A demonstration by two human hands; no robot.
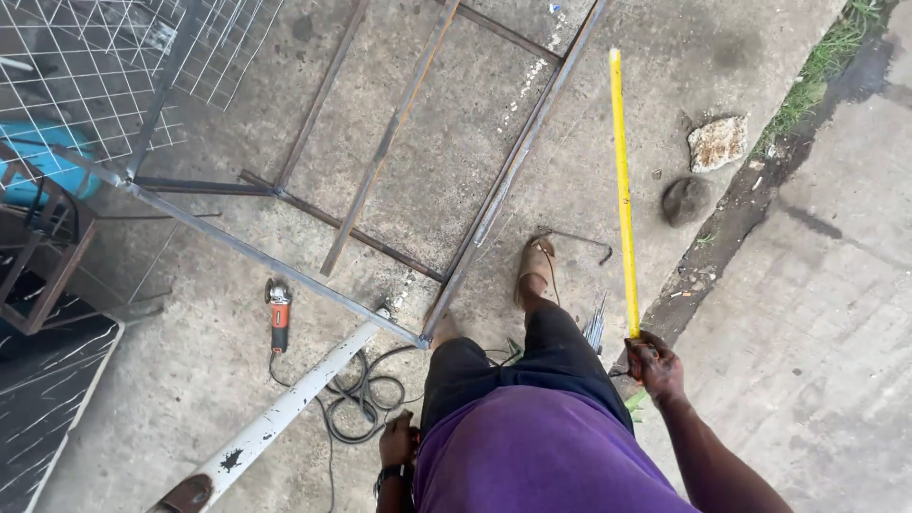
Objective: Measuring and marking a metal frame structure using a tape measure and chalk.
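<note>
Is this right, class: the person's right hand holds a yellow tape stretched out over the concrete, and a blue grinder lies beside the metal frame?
One detail is wrong: the head view shows the grinder is orange and black, not blue. The rest stands: the right hand holds the yellow tape stretched out over the concrete, and the grinder lies beside the metal frame.

We see no packages, signs or screens anywhere on the concrete. The nearest thing to a label is the printed scale along the yellow tape measure blade [622, 190], which runs straight up and away from the grip of our right hand [653, 366]; its marks are too small to make out. Well to the left of that grip, the orange angle grinder [278, 315] lying on the ground shows a small pale patch on its body that may be a label, though we cannot tell.
</note>
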